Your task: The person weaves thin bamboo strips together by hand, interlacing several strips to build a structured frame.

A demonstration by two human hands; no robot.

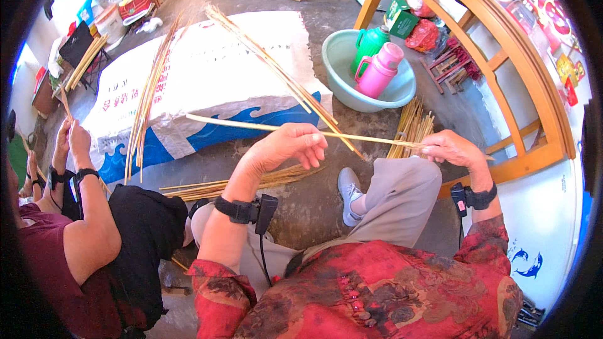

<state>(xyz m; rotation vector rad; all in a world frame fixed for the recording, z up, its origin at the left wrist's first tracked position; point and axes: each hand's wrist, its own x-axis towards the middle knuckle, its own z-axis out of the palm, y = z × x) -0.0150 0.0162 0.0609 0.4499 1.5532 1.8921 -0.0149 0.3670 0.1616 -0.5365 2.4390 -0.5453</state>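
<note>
A long, pale plant stalk [232, 123] runs almost level across the front of me. It passes behind my left hand [290, 145], whose fingers are loosely curled around its middle. My right hand [451, 149] is closed on the stalk's right part, above my right knee. Past the stalk, a loose bundle of thin stalks [270, 66] lies slanting over a white woven sack [201, 88] with a blue wave print. A second bundle [149, 100] rests on the sack's left side. More stalks [251, 180] lie on the floor below my left hand.
A pale green basin [336, 81] holds a green thermos [370, 44] and a pink thermos [380, 70]. Short stalks [411, 122] lie beside it. A wooden frame [534, 81] curves along my right. At left, a co-worker's hands [74, 138] grip a stalk.
</note>
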